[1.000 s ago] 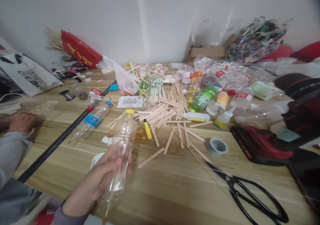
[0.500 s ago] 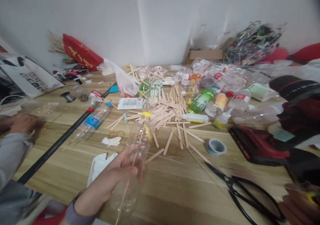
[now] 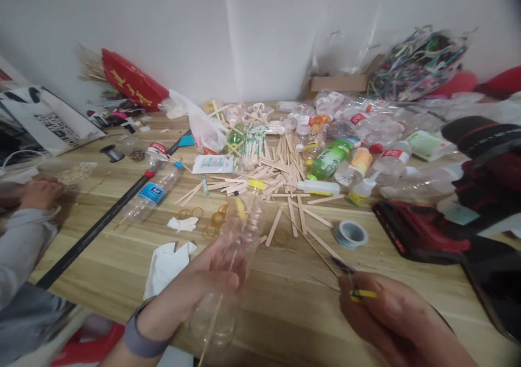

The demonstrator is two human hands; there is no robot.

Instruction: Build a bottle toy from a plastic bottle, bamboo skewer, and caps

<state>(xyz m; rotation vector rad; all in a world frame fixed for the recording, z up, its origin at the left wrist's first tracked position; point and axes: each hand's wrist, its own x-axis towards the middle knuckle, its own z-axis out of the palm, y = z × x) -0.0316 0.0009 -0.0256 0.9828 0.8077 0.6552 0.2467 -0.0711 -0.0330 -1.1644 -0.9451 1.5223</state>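
My left hand is closed around a clear plastic bottle with a yellow cap. The bottle tilts away from me, cap end farthest. A thin wooden stick runs lengthwise along or inside it; which of the two I cannot tell. My right hand has its fingers pinched on a small piece with a yellow strip, whose kind is too blurred to name. Beneath that hand lie the black scissors, mostly hidden, with part of a blade showing.
Wooden craft sticks are heaped mid-table, with rubber bands nearer. Plastic bottles crowd the back right. A tape roll and a red-black power tool lie to the right. At left, another person's hands rest beside a black pole.
My right hand has come in from the lower right edge, carrying the yellow-stripped piece, and now covers most of the scissors. My left hand and the bottle have shifted slightly right.
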